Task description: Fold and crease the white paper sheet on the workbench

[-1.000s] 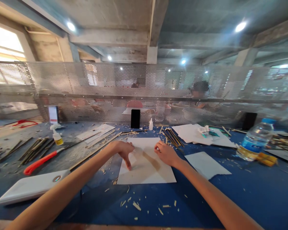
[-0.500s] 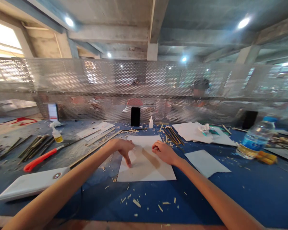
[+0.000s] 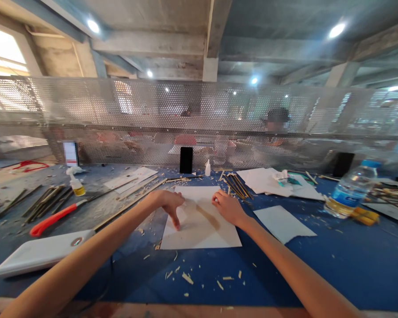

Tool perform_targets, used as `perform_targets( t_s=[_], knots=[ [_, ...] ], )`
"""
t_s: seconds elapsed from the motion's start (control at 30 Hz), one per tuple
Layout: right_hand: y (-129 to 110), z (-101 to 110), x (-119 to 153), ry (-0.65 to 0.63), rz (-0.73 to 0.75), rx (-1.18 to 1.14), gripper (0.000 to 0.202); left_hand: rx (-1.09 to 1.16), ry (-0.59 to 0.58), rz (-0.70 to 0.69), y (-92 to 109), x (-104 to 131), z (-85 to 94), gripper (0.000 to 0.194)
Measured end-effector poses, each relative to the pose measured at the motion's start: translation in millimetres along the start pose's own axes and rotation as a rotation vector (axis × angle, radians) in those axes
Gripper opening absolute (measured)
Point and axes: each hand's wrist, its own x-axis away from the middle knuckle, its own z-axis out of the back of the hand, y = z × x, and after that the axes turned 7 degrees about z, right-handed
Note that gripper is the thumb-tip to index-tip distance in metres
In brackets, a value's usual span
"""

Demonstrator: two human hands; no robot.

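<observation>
A white sheet of paper (image 3: 199, 236) lies flat on the blue tabletop in front of me, with a brownish diagonal band across its middle; I cannot tell whether that is a stain or a shadow. My left hand (image 3: 171, 205) rests at the sheet's left side, thumb spread away from the fingers and pointing down onto the paper. At the right edge my right hand (image 3: 228, 206) is closed, its fingers curled together over the sheet. Whatever may be between those fingers is too small or hidden to make out.
Left lie a white power bank (image 3: 43, 251), a red-handled tool (image 3: 55, 219), a glue bottle (image 3: 76, 184) and several sticks. Behind the sheet stand a dark phone (image 3: 186, 160) and a small white bottle (image 3: 208, 168). A plastic bottle (image 3: 350, 190) and paper piece (image 3: 284, 224) are right.
My right hand has shifted slightly, its fingers a little farther right over the sheet. The left hand keeps its spread pose, and the whole view has moved very slightly.
</observation>
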Motion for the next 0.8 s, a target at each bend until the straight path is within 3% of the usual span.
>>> perform_targets(
  t_s=[0.13,0.33,0.57,0.8],
  knots=[
    [10,2,0,0.021,-0.049,-0.006,0.014,0.026,0.018,-0.006,2,4,1.8,0.106],
    [-3,-4,-2,-0.023,0.02,-0.073,0.011,0.008,0.005,0.014,6,7,4.7,0.106],
    [12,4,0,0.03,-0.088,-0.008,0.013,0.062,0.033,-0.038,1,2,1.3,0.105],
    [-2,-5,-2,-0.013,0.004,-0.027,0.011,-0.001,0.018,-0.016,4,3,2.2,0.105]
  ],
)
